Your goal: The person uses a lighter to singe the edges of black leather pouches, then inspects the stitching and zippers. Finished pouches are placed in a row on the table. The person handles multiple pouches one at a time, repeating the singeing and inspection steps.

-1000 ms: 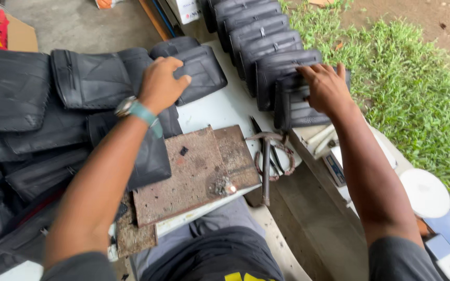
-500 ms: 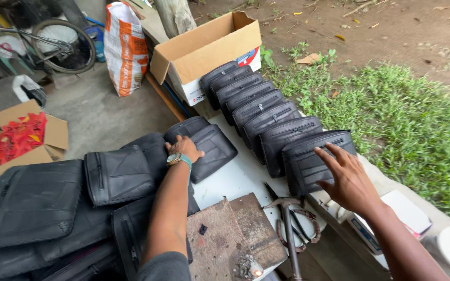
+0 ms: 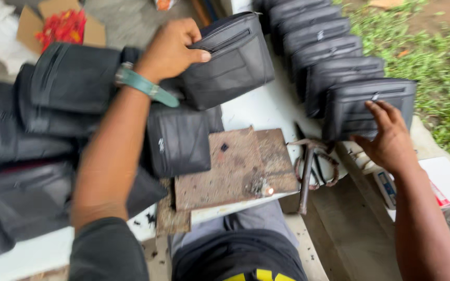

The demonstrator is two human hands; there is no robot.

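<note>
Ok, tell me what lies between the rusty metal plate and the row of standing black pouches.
In the head view, between the rusty plate and the pouch row lie bare white tabletop and, nearer the right hand, rusty scissors.

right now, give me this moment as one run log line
left hand: grips black pouch | right hand: rests on front pouch of row | rusty metal plate, scissors between hands

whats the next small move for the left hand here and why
Probably carry the black pouch that the left hand grips across to the row of pouches and stand it at the near end, where the right hand steadies the last one. The row looks sorted; the pile looks unsorted.
</note>
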